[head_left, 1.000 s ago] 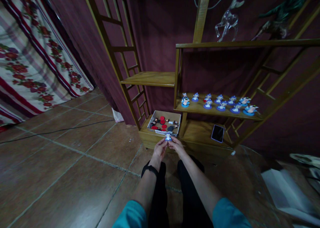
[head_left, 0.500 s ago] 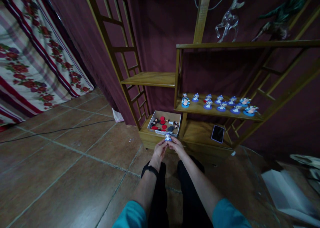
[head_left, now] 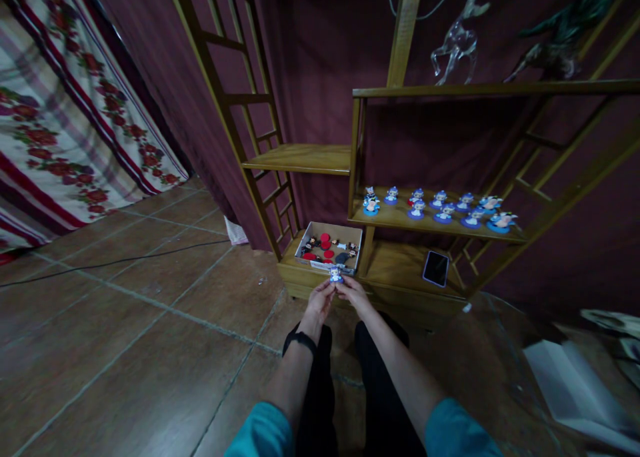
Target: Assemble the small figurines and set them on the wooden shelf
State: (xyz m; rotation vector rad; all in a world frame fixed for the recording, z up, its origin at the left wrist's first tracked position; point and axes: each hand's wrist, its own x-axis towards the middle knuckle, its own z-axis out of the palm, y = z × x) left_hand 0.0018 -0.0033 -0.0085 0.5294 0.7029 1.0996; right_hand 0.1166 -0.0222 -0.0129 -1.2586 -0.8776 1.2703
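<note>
A small purple-and-white figurine (head_left: 335,275) is held upright between both hands, just in front of the box. My left hand (head_left: 321,298) grips its base from the left with closed fingers. From the other side, my right hand (head_left: 353,291) pinches the same base. Behind it, an open cardboard box (head_left: 345,231) contains several dark-haired figurines and round red bases, lying loose. Several similar figurines (head_left: 416,209) with purple or blue bases stand in two rows on the shelf (head_left: 400,220) up to the right.
A phone or tablet (head_left: 436,269) lies on the low wooden ledge at right. A glass deer (head_left: 457,43) and a dark green statue (head_left: 555,47) stand on the upper shelf. A black cable (head_left: 115,262) crosses the tiled floor. A white box (head_left: 570,383) sits at lower right.
</note>
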